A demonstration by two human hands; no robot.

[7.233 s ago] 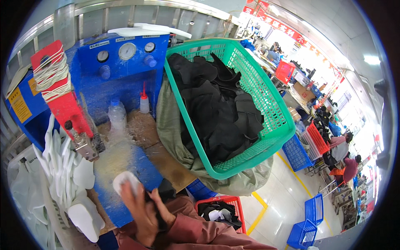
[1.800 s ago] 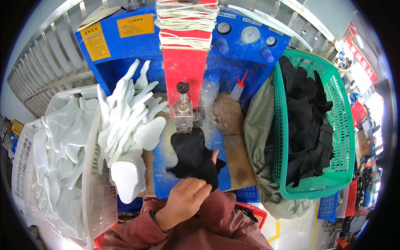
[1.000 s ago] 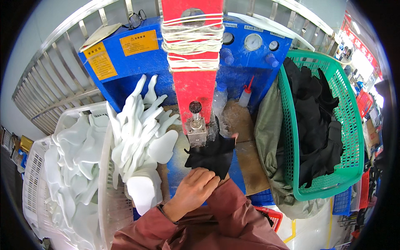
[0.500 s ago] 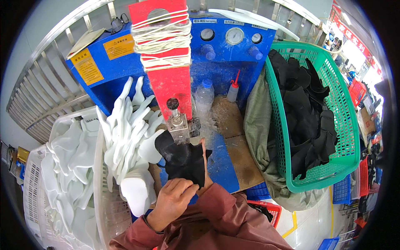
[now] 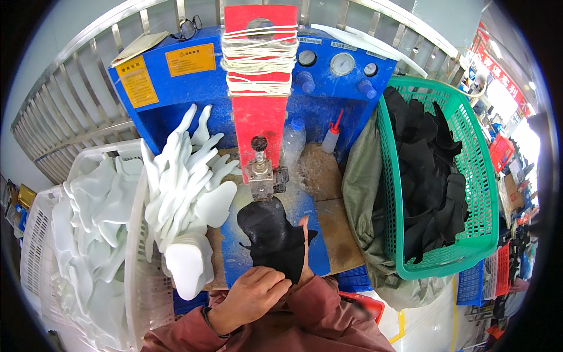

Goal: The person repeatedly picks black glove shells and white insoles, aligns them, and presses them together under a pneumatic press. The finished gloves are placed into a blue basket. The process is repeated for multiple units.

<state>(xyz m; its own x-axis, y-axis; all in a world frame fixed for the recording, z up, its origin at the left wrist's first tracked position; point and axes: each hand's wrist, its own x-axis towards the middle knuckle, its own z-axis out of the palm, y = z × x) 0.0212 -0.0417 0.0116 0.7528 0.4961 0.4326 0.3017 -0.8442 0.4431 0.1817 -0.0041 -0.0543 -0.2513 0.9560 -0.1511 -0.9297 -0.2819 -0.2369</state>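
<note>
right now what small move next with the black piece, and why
Perhaps nudge the black piece along the metal head, since its far edge lies there, with the left hand at its near edge, right hand along its right side.

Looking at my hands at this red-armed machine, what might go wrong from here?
The black piece reaches the metal head with an uneven outline, so it could crease or sit crooked there.

The right hand is mostly hidden by the piece, so its fingers might stray too near the head unnoticed.

The white stack stands near the left sleeve; a knock might topple it.
</note>
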